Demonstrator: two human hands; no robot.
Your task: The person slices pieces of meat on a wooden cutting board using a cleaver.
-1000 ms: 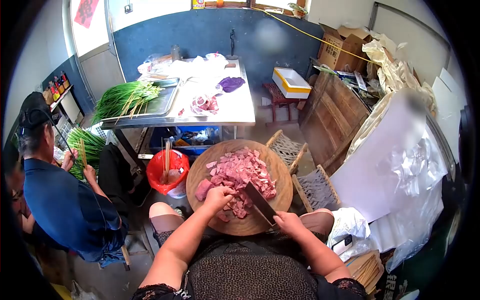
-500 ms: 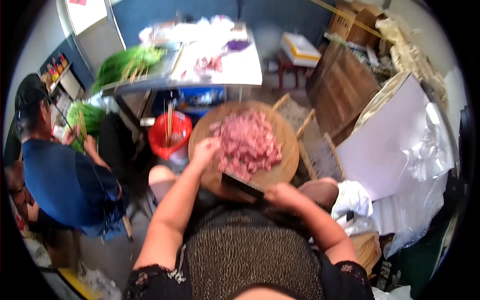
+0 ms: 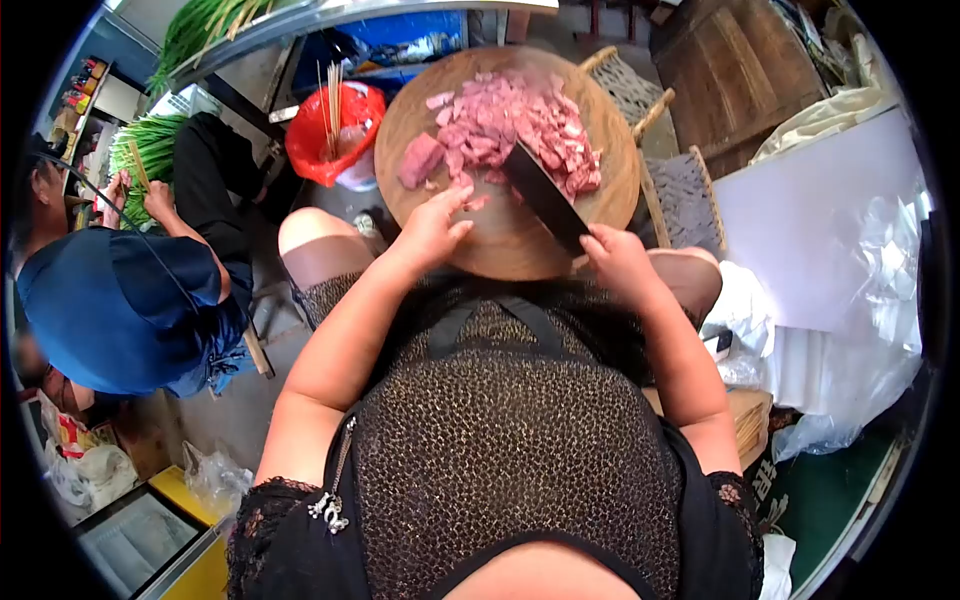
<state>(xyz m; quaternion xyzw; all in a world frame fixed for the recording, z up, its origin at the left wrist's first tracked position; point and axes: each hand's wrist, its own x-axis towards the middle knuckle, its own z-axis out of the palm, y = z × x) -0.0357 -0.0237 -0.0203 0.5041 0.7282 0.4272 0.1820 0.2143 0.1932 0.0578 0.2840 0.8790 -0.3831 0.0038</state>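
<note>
A pile of cut raw meat lies on a round wooden chopping block in front of my knees. One bigger chunk of meat sits at the pile's left. My right hand is closed around the handle of a dark-bladed cleaver. The blade points up and left, its tip at the pile's near edge. At the block's near-left edge is my left hand, thumb apart from the fingers. Its fingertips are by small meat scraps; whether they pinch one is unclear.
Left of the block stands a red-lined bucket with thin sticks. A seated person in blue handles green stalks at left. A metal-edged table is beyond. A woven chair stands close at right, near a white panel.
The view has tilted downward. My left hand has shifted from the pile's left side to the block's near edge. The cleaver has swung so its blade reaches up to the pile; the bigger chunk now shows.
</note>
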